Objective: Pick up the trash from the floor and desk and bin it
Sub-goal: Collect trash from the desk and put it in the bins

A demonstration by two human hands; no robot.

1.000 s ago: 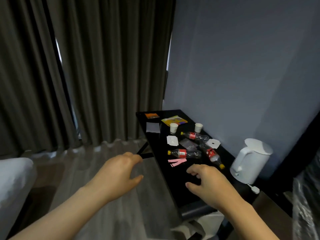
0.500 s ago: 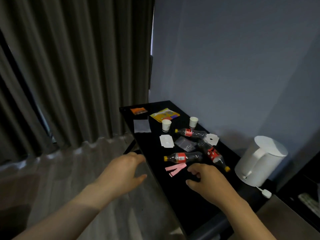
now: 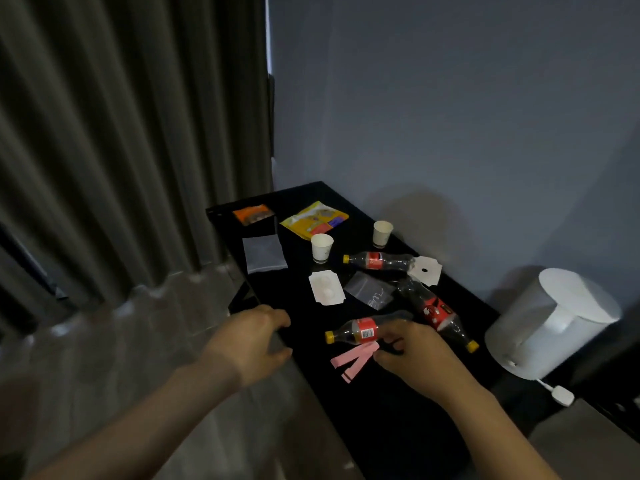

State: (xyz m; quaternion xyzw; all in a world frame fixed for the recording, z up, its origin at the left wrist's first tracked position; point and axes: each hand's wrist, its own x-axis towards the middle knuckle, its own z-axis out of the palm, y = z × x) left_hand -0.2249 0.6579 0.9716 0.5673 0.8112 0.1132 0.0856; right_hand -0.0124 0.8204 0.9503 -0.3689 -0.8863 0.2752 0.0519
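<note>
Head view: your left hand [image 3: 252, 344] hangs loosely curled and empty over the left edge of the desk [image 3: 381, 427]. Your right hand [image 3: 415, 358] curls against the nearest bottle [image 3: 360, 330] and the pink strips [image 3: 353, 358] lying on the desk; whether it grips either cannot be told.

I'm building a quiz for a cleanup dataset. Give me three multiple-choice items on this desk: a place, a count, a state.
1. Where does the orange packet lie?
A. at the desk's far corner by the curtain
B. on a chair
C. on the floor
2. How many plastic bottles lie on the desk?
A. one
B. three
C. five
3. How do the two paper cups stand?
A. stacked
B. tipped over
C. upright
Answers:
1 A: it sits at the far corner, next to the curtain.
2 B: three red-labelled bottles lie there.
3 C: both stand apart, mouths up.
</note>
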